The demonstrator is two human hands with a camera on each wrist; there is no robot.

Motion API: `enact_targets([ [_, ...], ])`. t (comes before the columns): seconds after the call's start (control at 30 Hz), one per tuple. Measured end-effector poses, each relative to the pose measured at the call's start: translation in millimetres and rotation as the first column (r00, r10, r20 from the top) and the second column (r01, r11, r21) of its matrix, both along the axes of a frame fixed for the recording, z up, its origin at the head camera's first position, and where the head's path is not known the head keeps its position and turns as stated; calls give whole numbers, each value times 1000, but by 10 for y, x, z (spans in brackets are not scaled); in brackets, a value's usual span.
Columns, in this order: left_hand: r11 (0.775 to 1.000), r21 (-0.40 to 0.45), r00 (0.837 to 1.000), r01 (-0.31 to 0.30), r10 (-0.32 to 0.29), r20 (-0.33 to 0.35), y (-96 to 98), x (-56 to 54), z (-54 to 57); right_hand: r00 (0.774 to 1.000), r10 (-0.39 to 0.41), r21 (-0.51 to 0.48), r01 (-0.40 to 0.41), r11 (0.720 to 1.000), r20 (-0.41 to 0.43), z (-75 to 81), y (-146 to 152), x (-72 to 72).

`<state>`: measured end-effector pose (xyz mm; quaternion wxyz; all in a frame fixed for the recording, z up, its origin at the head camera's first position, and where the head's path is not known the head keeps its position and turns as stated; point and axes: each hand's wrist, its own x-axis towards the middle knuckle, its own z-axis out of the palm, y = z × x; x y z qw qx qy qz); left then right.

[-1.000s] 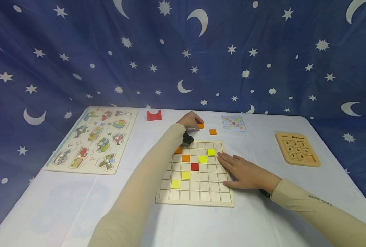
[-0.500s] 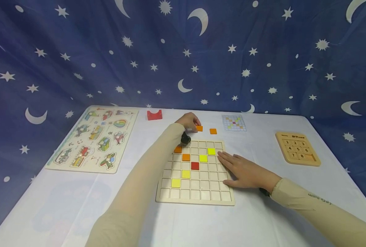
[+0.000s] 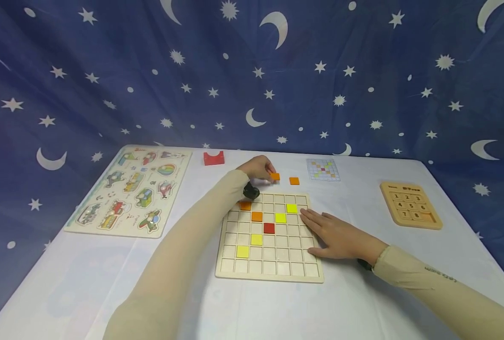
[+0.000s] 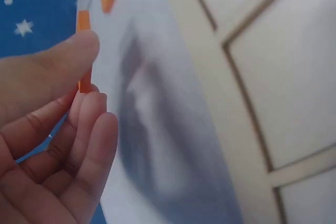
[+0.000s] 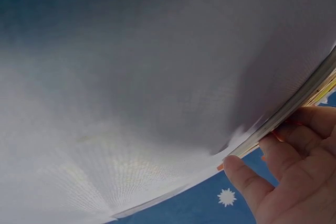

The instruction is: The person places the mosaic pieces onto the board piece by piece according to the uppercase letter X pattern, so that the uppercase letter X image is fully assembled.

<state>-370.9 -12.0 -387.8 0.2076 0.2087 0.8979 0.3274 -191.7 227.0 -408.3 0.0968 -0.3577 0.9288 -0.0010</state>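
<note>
Beyond the far edge of the wooden grid board (image 3: 269,277), my left hand (image 3: 255,167) pinches an orange square tile (image 3: 275,176). The left wrist view shows this tile (image 4: 83,20) edge-on between the thumb and fingers, above the white cloth. A second orange tile (image 3: 294,181) lies on the table just to its right. My right hand (image 3: 341,237) rests with straight fingers on the board's right edge. Set in the board are a red tile (image 3: 269,228), orange tiles (image 3: 256,216) and several yellow tiles (image 3: 256,240), along two diagonals.
A pattern card (image 3: 323,170) lies at the back, right of the loose tile. A red notched block (image 3: 214,158) stands at the back left. The vehicle puzzle board (image 3: 126,231) lies left, a wooden number puzzle (image 3: 410,189) right. A starry curtain (image 3: 252,71) hangs behind.
My left hand has drawn slightly back to the left and toward the board with the orange tile, which shows more clearly at the fingertips. My right hand has stayed in place.
</note>
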Motion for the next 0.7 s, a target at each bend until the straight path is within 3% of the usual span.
enact_targets([
  [0.1, 998, 46, 999, 35, -35, -3, -2, 71, 52, 1000, -3, -1, 3, 1000, -1, 9, -2, 0],
  [0.33, 987, 75, 989, 145, -143, -32, -19, 408, 195, 1000, -7, -9, 7, 1000, -8, 5, -1, 1],
  [0.7, 972, 49, 973, 231, -231, -15, -152, 1022, 141, 1000, 1, 2, -1, 1000, -1, 7, -6, -5],
])
